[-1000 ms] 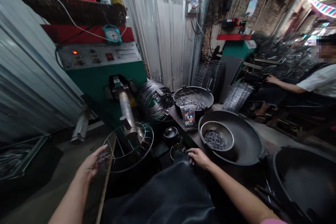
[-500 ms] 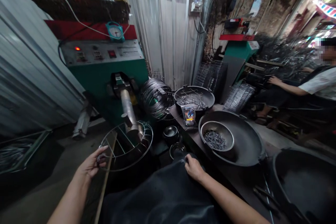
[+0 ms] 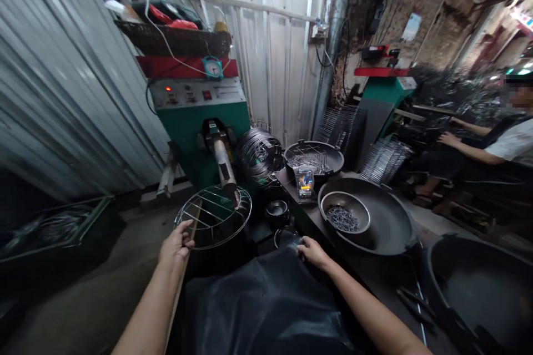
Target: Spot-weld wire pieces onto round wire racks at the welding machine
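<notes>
My left hand (image 3: 177, 244) is closed on the near left rim of a round wire rack (image 3: 214, 242), a ring of shiny wire with parallel crossbars. The rack lies roughly level under the metal arm (image 3: 225, 169) of a green machine (image 3: 189, 113), whose tip reaches its right part. Whether tip and wire touch, I cannot tell. My right hand (image 3: 313, 252) has its fingers curled at the edge of a black apron (image 3: 266, 299) over my knee. What those fingers hold, if anything, is hidden. Just beyond them is a small dark bowl (image 3: 278, 237), partly covered.
A small metal bowl (image 3: 365, 226) of short metal pieces sits inside a wide pan (image 3: 391, 219) at my right. Behind are another pan (image 3: 339, 160) with wire parts, a phone (image 3: 305, 182) and a wire coil (image 3: 259, 155). A co-worker (image 3: 499, 138) sits at far right.
The view has shifted, so the machine sits farther right in the picture. More of the rack's crossbars now show. My left hand stays on the rim; my right hand stays by the apron edge.
</notes>
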